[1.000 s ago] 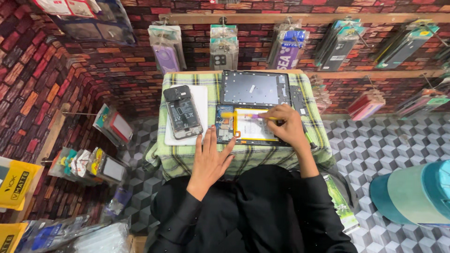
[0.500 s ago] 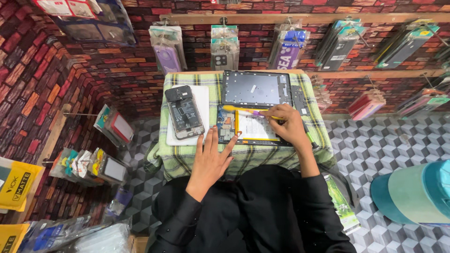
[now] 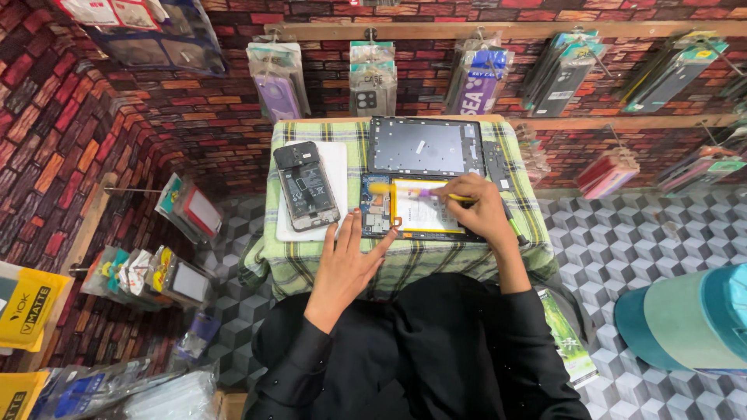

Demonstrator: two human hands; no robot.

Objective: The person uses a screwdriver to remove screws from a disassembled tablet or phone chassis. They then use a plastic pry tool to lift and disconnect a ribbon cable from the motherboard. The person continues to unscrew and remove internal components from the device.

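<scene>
Head view looks straight down on a small table (image 3: 311,264) draped in a green-and-yellow plaid cloth, set against a red brick-pattern wall with packaged phone cases (image 3: 372,78) hanging from a wooden rail; the floor is grey cube-pattern tile. At the table's near edge lies an opened tablet (image 3: 416,206), its white battery and circuit board exposed, and its removed back panel (image 3: 426,146) sits at the far edge. Toward the left edge an opened smartphone (image 3: 306,185) rests on a white pad (image 3: 336,167). The left hand (image 3: 346,260) lies flat, fingers spread apart, fingertips touching the tablet's near-left corner. The right hand (image 3: 478,210) is closed around a yellow-handled tool (image 3: 412,190) — its tip over the battery.
</scene>
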